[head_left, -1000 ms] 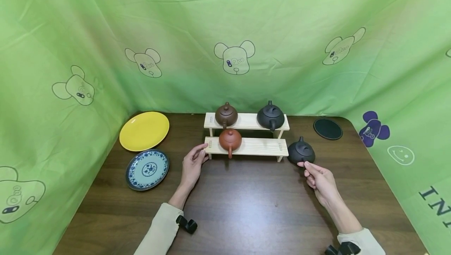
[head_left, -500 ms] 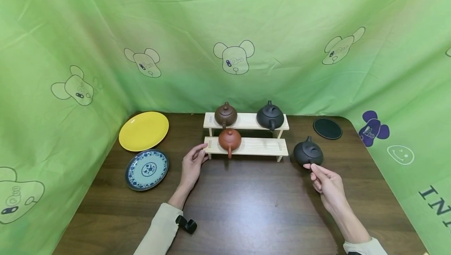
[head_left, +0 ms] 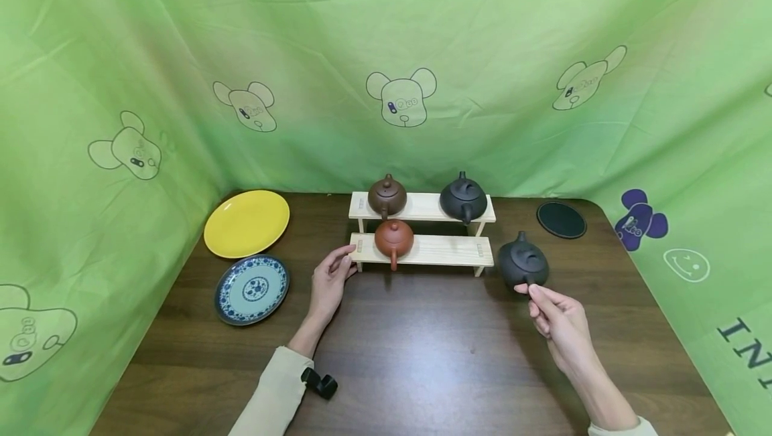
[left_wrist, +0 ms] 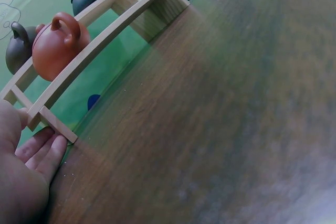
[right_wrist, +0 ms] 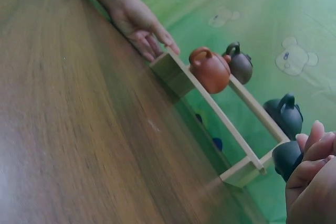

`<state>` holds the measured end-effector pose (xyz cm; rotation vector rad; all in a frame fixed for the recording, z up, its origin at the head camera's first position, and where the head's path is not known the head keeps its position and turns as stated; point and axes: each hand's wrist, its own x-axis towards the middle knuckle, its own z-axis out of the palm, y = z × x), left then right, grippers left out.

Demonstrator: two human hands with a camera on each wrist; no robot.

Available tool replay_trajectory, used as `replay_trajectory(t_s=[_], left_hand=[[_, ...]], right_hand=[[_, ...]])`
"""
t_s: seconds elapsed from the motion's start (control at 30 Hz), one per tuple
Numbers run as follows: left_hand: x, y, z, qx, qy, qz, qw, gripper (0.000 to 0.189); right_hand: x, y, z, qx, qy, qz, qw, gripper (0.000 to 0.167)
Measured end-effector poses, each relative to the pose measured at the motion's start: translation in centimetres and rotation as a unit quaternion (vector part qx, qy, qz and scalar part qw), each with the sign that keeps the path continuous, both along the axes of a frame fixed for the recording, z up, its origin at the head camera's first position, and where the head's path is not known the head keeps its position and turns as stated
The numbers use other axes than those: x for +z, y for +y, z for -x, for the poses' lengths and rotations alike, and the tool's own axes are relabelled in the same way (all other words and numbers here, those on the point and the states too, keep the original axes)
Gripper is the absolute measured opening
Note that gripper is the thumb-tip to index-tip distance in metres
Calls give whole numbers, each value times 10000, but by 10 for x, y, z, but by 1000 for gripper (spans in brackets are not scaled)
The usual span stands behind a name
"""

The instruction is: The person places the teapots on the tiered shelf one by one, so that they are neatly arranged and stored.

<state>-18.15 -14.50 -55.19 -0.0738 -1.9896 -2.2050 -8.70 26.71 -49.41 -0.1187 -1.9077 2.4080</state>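
My right hand [head_left: 561,325] pinches the handle of a black teapot [head_left: 523,263], held just right of the wooden two-tier stand. In the right wrist view, the fingers partly cover this black teapot [right_wrist: 287,158], which appears beside the stand's end. The left hand [head_left: 328,285] grips the left end of the stand's lower shelf [head_left: 446,250], its thumb up at the board and its other fingers by the leg [left_wrist: 58,124]. A reddish-brown teapot [head_left: 394,240] sits on the left part of that shelf. Above, the upper shelf [head_left: 423,207] bears a dark brown teapot [head_left: 387,196] and another black teapot [head_left: 463,199].
At the table's left lie a yellow plate [head_left: 247,224] and a blue patterned plate [head_left: 252,290]. A dark oval mat [head_left: 561,220] lies at the back right. Green printed cloth [head_left: 326,41] hangs behind and along both sides of the brown wooden table [head_left: 422,355].
The black teapot in my right hand has moved right, away from the stand, then slightly back left. My left hand and the stand have stayed in place.
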Motion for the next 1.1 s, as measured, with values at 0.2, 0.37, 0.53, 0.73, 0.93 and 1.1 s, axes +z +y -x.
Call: replay_trajectory(t_s=[0.2, 0.37, 0.53, 0.73, 0.93, 1.1], left_hand=[[2, -1, 0, 34, -61, -30, 10000, 30], [2, -2, 0, 45, -63, -44, 10000, 30], [2, 0, 0, 19, -55, 41, 10000, 30], [4, 1, 0, 27, -113, 78, 9999, 30], [4, 0, 0, 33, -106, 77, 9999, 30], [3, 0, 0, 47, -75, 139, 9999, 29]], right_hand=[[0, -12, -1, 164, 119, -72, 9998, 34], [-2, -21, -1, 397, 230, -83, 9989, 32], [-5, -29, 1, 517, 299, -194, 9980, 30], [-7, -37, 5, 571, 334, -413, 9970, 27], [-10, -46, 11, 623, 331, -503, 9962, 26], [-12, -53, 16, 610, 324, -574, 9960, 26]])
